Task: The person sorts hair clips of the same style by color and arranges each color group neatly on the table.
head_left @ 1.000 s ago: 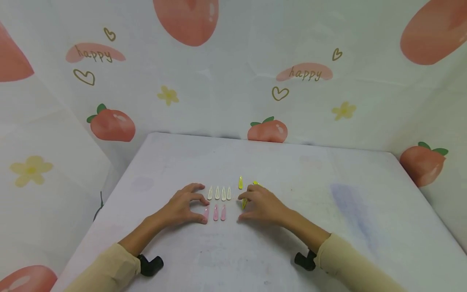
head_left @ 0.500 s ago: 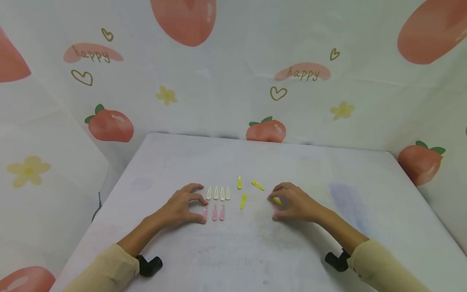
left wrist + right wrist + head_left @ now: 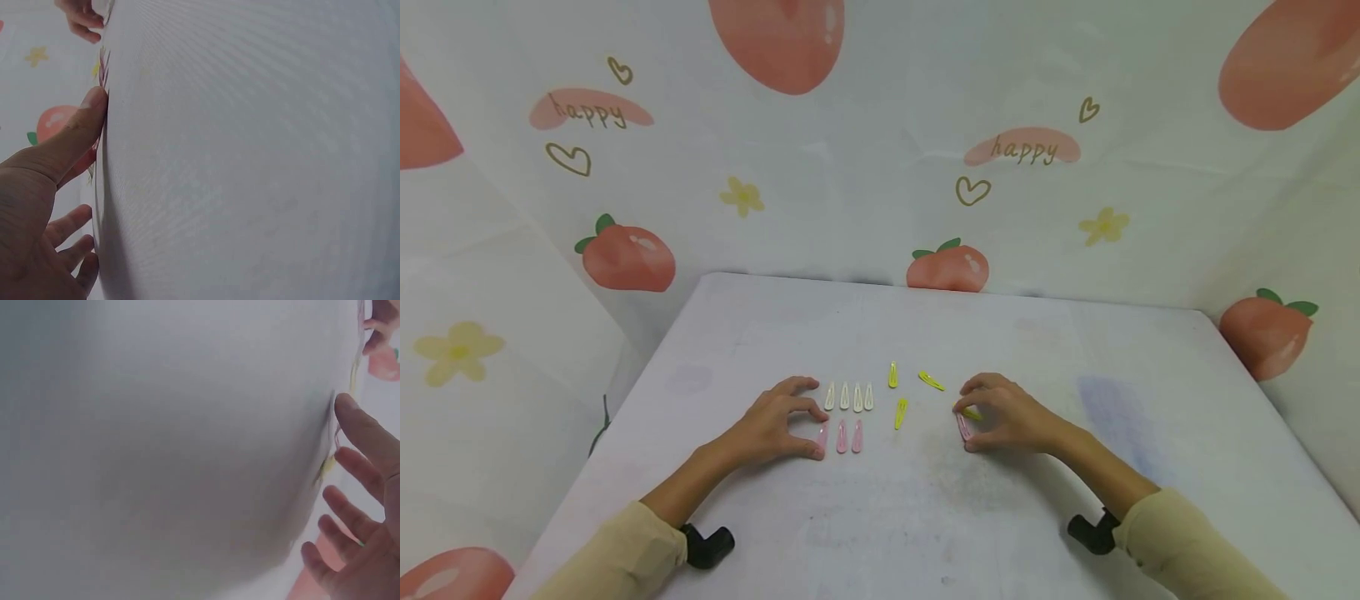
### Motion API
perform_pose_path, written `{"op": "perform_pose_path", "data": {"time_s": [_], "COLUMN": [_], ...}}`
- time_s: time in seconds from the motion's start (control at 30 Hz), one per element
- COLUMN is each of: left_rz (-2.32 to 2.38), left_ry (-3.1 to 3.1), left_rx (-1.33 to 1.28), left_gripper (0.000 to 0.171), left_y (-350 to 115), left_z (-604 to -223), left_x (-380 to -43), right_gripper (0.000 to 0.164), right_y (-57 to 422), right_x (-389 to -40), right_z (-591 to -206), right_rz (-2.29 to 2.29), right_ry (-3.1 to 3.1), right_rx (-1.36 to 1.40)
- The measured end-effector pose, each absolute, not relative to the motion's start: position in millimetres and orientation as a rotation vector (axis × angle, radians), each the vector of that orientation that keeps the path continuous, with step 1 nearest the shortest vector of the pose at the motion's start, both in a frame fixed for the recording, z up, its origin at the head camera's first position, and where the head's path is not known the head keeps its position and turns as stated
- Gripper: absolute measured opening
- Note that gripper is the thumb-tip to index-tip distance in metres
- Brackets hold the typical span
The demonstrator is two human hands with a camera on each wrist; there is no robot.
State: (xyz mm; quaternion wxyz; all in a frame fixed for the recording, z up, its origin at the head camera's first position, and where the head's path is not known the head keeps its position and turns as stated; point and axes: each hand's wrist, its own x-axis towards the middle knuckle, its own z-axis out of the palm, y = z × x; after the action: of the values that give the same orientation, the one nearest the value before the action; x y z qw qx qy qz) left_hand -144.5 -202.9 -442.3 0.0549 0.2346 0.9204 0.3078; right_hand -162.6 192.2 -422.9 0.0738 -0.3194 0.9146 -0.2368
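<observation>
In the head view, my left hand (image 3: 778, 425) holds a pink snap hair clip (image 3: 823, 435) by its ends between thumb and index finger, at the left of a pink row. Two more pink clips (image 3: 842, 437) lie beside it. Several white clips (image 3: 845, 397) form a row just behind. On the right, my right hand (image 3: 1011, 417) pinches another tilted pink clip (image 3: 963, 427) between thumb and index finger, down at the table. A yellow clip (image 3: 972, 413) shows partly under that hand. The wrist views show both thumbs low along the table surface.
Three yellow clips lie between the hands: one upright in line (image 3: 892, 375), a slanted yellow clip (image 3: 931, 381) and a nearer yellow clip (image 3: 900, 414). The white table (image 3: 880, 517) meets a peach-printed backdrop (image 3: 850, 167). Black wrist mounts (image 3: 707, 547) hang at both cuffs.
My right hand has moved right, away from the yellow clips, and now a pink clip shows in its fingers. In the last half second it barely shifts. The left hand stays put.
</observation>
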Motion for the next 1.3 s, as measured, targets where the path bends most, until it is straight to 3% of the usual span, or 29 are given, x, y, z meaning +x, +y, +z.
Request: {"op": "perform_pose_path", "data": {"time_s": [0.7,1.3], "left_rz": [0.915,0.919], "left_ry": [2.796,2.799], "left_rx": [0.696,0.699], "left_gripper": [0.049,0.047], "left_y": [-203,-204], "left_z": [-443,-444], "left_x": [-146,-147], "right_gripper": [0.048,0.051], "right_y": [93,63], "right_x": [-147,-153], "right_z": [-424,-422], "right_rz": [-0.655,-0.442], "right_ry": [2.815,2.815], "right_rx": [-1.150,-1.055]}}
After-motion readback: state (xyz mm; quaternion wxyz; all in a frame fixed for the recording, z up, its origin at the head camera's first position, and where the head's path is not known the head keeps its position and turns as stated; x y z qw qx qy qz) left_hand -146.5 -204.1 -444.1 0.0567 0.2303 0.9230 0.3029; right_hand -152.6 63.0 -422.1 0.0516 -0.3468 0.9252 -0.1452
